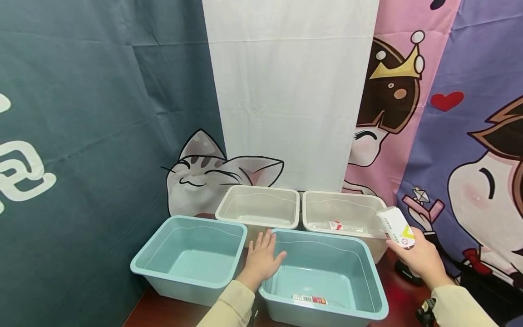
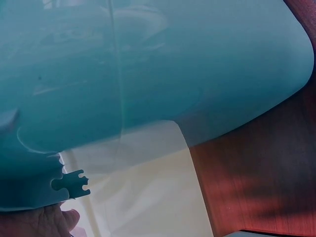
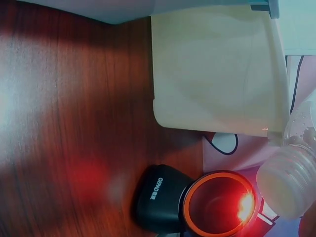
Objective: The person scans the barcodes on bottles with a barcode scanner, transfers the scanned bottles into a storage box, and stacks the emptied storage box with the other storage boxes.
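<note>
My right hand (image 1: pixel 425 259) grips a bottle (image 1: pixel 395 227) with a white label marked in yellow, tilted beside the back right bin. In the right wrist view, the clear plastic bottle's ribbed end (image 3: pixel 284 182) shows at the right edge. Fingers spread, my left hand (image 1: pixel 261 260) lies at the left rim of the front right blue bin (image 1: pixel 373 277). Inside that bin is a clear bottle with a red and white label (image 1: pixel 312 299). Another clear bottle with a red label (image 1: pixel 336 225) lies in the back right cream bin (image 1: pixel 343 196).
Further left stand a second blue bin (image 1: pixel 188 284) and, behind it, another cream bin (image 1: pixel 257 189). A black scanner-like device (image 3: pixel 163 197) with an orange ring and red light stands on the dark red table (image 3: pixel 89 108), beneath my right hand. Printed curtains hang behind.
</note>
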`<state>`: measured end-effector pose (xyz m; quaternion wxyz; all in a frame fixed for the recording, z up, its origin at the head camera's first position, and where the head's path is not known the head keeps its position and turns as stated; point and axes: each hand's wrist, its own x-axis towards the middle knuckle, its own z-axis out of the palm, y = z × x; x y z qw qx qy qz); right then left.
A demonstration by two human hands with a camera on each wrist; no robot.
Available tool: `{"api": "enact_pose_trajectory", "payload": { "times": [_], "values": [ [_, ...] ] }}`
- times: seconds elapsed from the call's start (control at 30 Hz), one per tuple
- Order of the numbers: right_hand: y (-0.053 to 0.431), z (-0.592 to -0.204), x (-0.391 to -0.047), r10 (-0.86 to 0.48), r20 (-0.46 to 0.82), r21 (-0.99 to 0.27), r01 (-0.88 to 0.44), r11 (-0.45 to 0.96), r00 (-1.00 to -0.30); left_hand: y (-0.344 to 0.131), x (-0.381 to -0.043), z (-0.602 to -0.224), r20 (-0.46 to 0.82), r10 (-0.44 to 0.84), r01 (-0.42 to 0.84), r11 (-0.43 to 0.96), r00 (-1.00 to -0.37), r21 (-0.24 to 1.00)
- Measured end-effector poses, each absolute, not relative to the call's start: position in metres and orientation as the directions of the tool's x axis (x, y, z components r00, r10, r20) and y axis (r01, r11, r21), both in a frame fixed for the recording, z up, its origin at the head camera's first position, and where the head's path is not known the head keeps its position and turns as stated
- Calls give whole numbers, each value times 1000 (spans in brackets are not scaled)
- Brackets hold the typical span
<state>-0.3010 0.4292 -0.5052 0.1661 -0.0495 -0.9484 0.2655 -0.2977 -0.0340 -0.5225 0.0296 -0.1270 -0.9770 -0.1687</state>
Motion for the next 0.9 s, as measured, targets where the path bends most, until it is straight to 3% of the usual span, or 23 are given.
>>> {"api": "enact_pose_trajectory", "payload": {
  "times": [0.9],
  "values": [
    [390, -488, -330, 50, 302, -480, -106, 871, -952, -35, -297, -521, 114, 238, 263, 911, -965, 319]
  ]
}}
